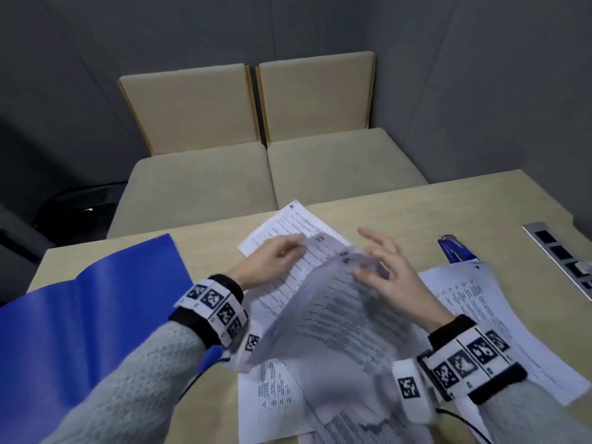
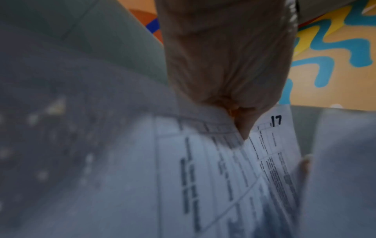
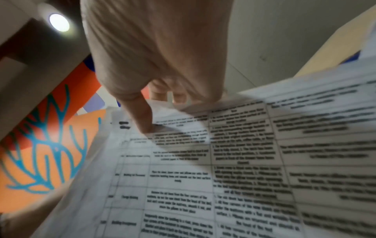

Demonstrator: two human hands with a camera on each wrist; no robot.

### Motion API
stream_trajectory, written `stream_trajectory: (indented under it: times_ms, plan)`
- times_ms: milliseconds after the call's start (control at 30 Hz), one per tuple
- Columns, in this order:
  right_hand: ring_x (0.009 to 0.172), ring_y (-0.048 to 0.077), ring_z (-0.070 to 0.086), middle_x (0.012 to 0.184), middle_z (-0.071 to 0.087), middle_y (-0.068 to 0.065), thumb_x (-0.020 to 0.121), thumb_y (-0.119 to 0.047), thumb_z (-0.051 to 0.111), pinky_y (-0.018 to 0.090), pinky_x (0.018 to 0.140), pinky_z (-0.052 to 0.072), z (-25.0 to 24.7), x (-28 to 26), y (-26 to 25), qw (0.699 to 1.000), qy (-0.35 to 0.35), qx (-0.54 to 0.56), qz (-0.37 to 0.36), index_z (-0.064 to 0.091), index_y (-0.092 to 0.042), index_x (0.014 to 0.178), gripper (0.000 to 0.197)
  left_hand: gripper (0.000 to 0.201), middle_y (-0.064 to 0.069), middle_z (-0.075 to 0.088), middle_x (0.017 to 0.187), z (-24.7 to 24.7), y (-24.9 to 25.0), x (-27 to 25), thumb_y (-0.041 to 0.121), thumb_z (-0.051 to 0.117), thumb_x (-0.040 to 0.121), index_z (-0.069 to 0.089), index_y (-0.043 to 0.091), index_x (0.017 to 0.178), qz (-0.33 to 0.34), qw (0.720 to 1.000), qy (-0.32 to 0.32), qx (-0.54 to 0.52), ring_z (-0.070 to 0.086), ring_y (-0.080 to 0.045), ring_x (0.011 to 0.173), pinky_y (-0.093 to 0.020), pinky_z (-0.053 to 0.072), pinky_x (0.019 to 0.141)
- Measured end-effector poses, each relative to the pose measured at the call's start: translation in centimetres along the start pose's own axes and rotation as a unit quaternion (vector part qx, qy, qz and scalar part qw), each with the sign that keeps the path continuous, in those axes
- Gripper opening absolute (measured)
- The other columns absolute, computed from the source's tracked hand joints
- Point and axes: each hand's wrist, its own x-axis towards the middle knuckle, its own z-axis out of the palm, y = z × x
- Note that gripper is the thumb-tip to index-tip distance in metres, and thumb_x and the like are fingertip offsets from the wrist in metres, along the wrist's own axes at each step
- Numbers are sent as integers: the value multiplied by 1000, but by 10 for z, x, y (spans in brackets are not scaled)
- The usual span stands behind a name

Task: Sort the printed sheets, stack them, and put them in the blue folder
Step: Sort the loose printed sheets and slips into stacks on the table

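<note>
The left hand (image 1: pixel 272 256) pinches the top edge of one of the sheets (image 1: pixel 336 315) and the right hand (image 1: pixel 389 274) pinches another, both lifted above the worktop (image 1: pixel 416 206). The blue folder (image 1: pixel 80 315) lies open at the left edge.

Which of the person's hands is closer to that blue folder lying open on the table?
The left. The left hand, pinching a printed sheet, is to the right of the blue folder; the right hand is farther right, across the sheets.

Thumb of right hand (image 3: pixel 158 56) atop printed sheet (image 3: pixel 223 161)
</note>
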Motion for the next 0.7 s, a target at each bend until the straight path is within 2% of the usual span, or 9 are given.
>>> stream_trajectory:
  times_ms: [67,100,200,233,300,367,500,600,700]
  plan:
    - [107,2,56,110,61,-17,88,-17,63,12,87,41,10,2,5,999,-29,35,30,66,-24,95,10,25,-8,66,103,16,-9,1,26,43,100,62,10,102,-8,999,-39,-20,62,-20,94,-36,50,89]
    - [87,5,61,89,65,-16,89,-16,62,15,74,45,13,3,10,999,-20,23,36,64,-24,86,8,26,-7,66,103,22,-13,2,28,44,100,63,10,102,-11,998,-54,-43,62,-20,94,-35,48,89]
    - [59,10,49,61,55,-9,89,-17,62,25,57,38,21,3,33,997,11,-63,48,55,-24,69,21,40,-7,66,99,32,-27,7,38,37,101,64,8,101,-106,983,-34,-146,61,-16,87,-32,50,79]
    - [58,13,48,60,53,-8,89,-16,61,28,56,37,22,1,41,996,9,-74,52,53,-26,68,25,39,-7,67,100,34,-38,10,37,35,102,64,10,103,-143,980,-3,-135,62,-16,89,-33,51,79]
    - [64,16,58,67,61,-4,89,-8,58,34,62,47,28,-6,54,995,-4,-85,57,57,-27,74,24,26,-8,66,105,37,-66,15,22,36,101,59,13,109,-171,984,36,32,62,-23,98,-39,49,86]
    - [82,11,66,84,69,-5,88,1,54,36,77,54,33,-16,63,994,-5,-82,68,62,-21,88,23,27,-9,58,116,44,-87,16,15,42,95,51,17,120,-174,965,-13,195,55,-27,106,-41,45,90]
    - [89,11,64,91,68,-10,89,0,52,38,80,54,40,-26,76,993,33,-99,49,62,-23,91,25,45,-4,46,122,61,-105,14,32,61,86,44,25,127,-166,934,-26,314,41,-25,115,-41,34,96]
    - [90,5,61,92,65,-14,89,-1,54,33,80,52,45,-31,79,993,19,-114,35,61,-29,91,28,42,-2,43,111,64,-109,14,39,66,78,49,24,113,-158,932,10,326,40,-22,107,-37,33,91]
    - [87,7,59,91,63,-15,88,-2,55,32,76,51,47,-32,80,992,15,-120,35,60,-33,90,31,16,2,46,92,59,-109,14,29,62,82,49,21,86,-138,946,60,287,47,-22,94,-32,29,77]
